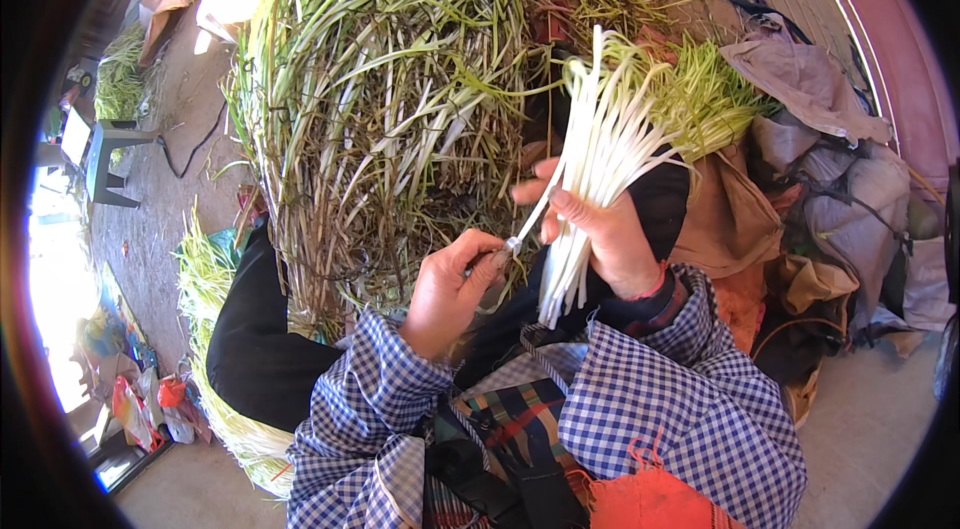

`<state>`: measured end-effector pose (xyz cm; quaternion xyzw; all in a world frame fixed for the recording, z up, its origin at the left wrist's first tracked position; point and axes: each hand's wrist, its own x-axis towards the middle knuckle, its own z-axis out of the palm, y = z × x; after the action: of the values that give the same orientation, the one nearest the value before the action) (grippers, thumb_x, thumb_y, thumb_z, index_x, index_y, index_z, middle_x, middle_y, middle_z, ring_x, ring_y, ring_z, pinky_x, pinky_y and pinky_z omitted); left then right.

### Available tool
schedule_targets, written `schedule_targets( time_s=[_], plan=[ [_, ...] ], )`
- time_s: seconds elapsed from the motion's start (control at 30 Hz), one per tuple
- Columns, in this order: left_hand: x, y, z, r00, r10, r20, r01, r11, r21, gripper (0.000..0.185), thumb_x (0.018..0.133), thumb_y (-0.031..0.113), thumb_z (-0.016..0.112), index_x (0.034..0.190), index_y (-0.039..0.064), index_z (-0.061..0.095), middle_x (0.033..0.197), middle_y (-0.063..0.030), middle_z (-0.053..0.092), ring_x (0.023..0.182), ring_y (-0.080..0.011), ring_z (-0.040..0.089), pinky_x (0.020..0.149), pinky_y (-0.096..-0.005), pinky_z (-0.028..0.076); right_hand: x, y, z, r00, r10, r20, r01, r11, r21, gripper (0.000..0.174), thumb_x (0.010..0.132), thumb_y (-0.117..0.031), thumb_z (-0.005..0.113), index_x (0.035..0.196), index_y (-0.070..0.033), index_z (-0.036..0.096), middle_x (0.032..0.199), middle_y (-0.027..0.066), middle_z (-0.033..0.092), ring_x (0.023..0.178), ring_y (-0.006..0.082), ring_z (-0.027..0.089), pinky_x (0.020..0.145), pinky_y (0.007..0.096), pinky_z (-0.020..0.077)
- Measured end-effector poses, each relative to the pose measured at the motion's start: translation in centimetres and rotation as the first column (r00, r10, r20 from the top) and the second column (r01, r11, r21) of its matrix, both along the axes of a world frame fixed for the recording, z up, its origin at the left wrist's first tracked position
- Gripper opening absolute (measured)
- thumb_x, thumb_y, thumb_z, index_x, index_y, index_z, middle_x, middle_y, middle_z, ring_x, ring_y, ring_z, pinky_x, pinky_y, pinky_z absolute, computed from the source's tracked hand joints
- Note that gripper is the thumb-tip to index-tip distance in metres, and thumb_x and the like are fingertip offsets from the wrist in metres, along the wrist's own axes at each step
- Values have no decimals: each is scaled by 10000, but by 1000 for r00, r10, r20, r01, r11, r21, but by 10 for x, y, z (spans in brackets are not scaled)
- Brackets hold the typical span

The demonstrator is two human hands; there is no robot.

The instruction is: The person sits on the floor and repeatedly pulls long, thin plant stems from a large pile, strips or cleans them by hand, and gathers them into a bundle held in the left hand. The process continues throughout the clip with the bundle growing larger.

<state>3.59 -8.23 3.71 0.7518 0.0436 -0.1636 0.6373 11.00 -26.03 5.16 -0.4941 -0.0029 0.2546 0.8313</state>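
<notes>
My right hand (611, 240) grips a bunch of pale leafy-vegetable stalks (600, 143), its thumb lying across them. The white stalks fan out at the top, and their lower ends hang below the palm. In front of my lap, my left hand (459, 289) pinches the lower end of one white stalk (534, 219) that slants down from beside the bunch. A small shiny piece (514, 245) shows at the left fingertips, too small to identify. Close behind both hands rises a large heap of green and brown stalks (390, 101), roots and withered leaves mixed in.
More yellow-green stalks (705, 94) lie at the right, by a brown cloth (727, 214) and grey sacks (855, 191). Pale stalks (240, 439) lie beside my left leg (255, 349). A plastic stool (116, 158) and plastic bags (142, 409) are on the far left.
</notes>
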Motion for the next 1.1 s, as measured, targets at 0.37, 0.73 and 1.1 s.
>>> schedule_targets(
  time_s=[0.37,0.73,1.1],
  plan=[
    [-20,32,3,797,-406,448,-5,736,677,115,663,-7,565,750,41,506,646,-96,430,616,-268,453,527,-365,392,5,-21,-3,972,-234,21,234,972,3,214,832,-125,591,993,-27,491,759,96,560,591,142,531,565,272,480],
    [-73,97,-31,877,-461,-138,362,444,820,147,713,93,576,856,67,551,832,-98,540,786,-286,541,697,-404,425,24,-69,22,971,-216,102,188,955,228,237,844,-150,559,1020,-22,466,715,72,526,555,132,512,521,259,446],
    [6,-13,22,991,-132,8,102,725,-681,172,834,148,612,921,26,527,867,-35,517,748,-87,466,655,-215,389,9,-14,22,968,178,179,-225,931,288,233,826,-164,598,962,-8,490,652,102,545,527,166,529,498,264,441]
  ],
)
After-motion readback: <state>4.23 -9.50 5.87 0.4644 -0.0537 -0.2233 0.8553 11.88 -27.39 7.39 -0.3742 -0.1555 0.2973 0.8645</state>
